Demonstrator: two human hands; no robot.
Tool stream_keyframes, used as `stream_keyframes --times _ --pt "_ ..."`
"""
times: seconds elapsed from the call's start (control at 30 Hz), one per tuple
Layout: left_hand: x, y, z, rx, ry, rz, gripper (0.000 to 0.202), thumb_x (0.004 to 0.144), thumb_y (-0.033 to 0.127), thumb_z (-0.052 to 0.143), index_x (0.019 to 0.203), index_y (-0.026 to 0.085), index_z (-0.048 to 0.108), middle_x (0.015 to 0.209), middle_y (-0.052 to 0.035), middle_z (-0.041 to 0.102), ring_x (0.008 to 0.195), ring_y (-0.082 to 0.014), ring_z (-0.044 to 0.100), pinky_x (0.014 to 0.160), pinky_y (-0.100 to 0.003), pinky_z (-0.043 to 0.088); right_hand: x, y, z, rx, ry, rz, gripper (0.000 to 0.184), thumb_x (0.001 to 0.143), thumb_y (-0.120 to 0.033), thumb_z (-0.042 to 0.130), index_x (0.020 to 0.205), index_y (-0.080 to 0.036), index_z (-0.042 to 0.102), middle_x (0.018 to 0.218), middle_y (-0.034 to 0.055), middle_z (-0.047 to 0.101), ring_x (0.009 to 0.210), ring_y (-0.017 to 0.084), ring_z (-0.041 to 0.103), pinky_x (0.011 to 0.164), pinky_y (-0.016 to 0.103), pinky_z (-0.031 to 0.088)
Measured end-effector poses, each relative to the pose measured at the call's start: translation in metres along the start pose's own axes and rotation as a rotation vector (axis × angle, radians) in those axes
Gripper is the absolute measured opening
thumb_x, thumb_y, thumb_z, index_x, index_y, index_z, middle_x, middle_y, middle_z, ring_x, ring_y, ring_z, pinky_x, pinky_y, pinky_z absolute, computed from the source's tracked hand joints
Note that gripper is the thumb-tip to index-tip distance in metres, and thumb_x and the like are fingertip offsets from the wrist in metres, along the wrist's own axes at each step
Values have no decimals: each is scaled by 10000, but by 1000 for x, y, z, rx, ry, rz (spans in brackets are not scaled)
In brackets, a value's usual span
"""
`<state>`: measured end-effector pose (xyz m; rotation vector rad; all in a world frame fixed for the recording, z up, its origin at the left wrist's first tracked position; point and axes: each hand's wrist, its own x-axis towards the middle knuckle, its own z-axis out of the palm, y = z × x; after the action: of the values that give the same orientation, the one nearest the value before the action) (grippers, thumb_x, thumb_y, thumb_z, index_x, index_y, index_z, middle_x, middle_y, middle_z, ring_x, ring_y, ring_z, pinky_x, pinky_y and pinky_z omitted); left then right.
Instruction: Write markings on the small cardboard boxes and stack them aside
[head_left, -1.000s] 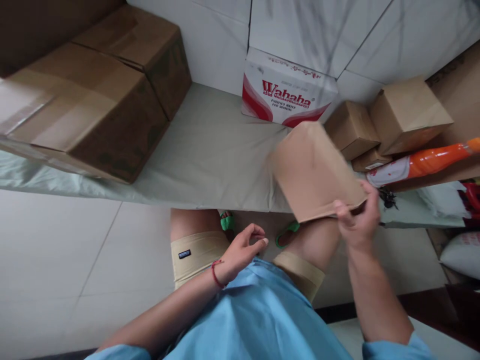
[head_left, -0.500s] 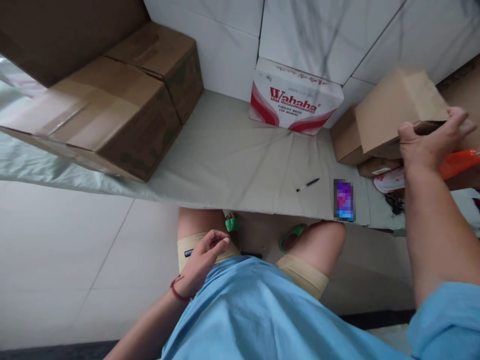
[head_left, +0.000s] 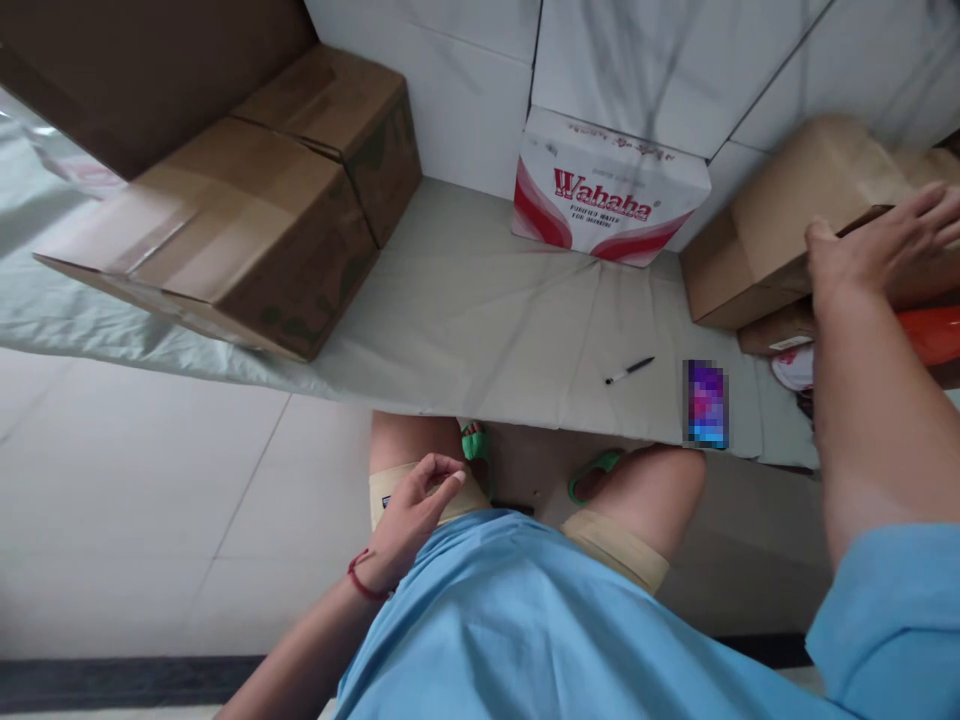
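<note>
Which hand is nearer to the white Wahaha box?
Right. The right hand is at a brown carton, right of the white Wahaha box; the left hand is over the beige shorts, farther from it.

There were two hands, one left hand (head_left: pixel 416 505) and one right hand (head_left: pixel 874 260), two green sandals (head_left: pixel 474 442), one pen (head_left: pixel 630 371), one phone (head_left: pixel 707 405), one Wahaha carton (head_left: pixel 607 195), two large taped cardboard boxes (head_left: pixel 187 215) and at least three smaller cardboard boxes (head_left: pixel 718 265), overlapping.
</note>
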<state>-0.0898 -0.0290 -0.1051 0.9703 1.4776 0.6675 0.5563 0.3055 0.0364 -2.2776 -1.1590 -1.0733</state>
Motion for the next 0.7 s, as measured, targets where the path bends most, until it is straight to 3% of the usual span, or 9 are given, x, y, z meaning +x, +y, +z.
stream_keyframes --times 0.1,0.17,0.23,0.33,0.4,0.5,0.6,0.7 --pt "4 -1 -6 -23 66 24 523 852 671 774 1066 196 725 1090 -96 766 1048 -277 710 947 -404 548 2 1 7 69 -176 79 1246 1017 -849 361 1640 221 217 1584 613 176 1559 426 401 1015 767 308" --pt "8 5 -14 -25 121 64 540 854 676 779 1091 193 724 1112 -104 770 1046 -272 718 946 -402 561 -19 -3 -7 118 -120 76 1178 1028 -703 600 1697 153 145 1653 572 95 1627 438 278 1132 794 219" --pt "14 15 -25 -20 202 129 528 847 650 796 1099 193 718 1104 -101 776 1033 -262 725 947 -398 575 -61 -11 -35 182 -22 -19 1192 969 -627 746 1730 74 153 1707 504 98 1655 475 197 1210 806 113" --pt "23 36 -45 -9 435 269 476 827 557 832 1101 192 695 1101 -93 778 1043 -244 741 921 -367 600 -157 -33 -88 414 68 -382 1032 987 -563 723 1733 -27 254 1705 415 267 1652 465 242 1272 748 180" --pt "31 50 -58 25 617 367 451 811 484 840 1108 186 675 1126 -92 773 1063 -235 750 898 -344 616 -229 -51 -119 557 84 -519 783 1006 -442 693 1650 -96 414 1629 349 432 1597 435 358 1289 706 278" --pt "45 69 -77 135 814 468 464 800 385 816 1168 174 625 1248 -113 748 1146 -238 742 913 -352 650 -323 -77 -148 695 -123 -576 468 1003 -263 612 1461 -177 574 1541 239 536 1527 382 447 1255 670 412" --pt "61 79 -101 296 1014 491 609 718 224 807 1259 158 534 1475 -176 637 1305 -260 679 964 -392 663 -382 -91 -158 805 -333 -543 302 979 -194 586 1268 -176 674 1452 210 590 1441 360 516 1224 638 477" --pt "76 80 -129 437 1171 424 812 639 187 869 1340 120 465 1542 -222 532 1464 -342 542 1035 -477 648 -405 -94 -157 825 -430 -505 204 977 -176 576 1120 -187 722 1366 187 638 1376 345 551 1187 614 519"
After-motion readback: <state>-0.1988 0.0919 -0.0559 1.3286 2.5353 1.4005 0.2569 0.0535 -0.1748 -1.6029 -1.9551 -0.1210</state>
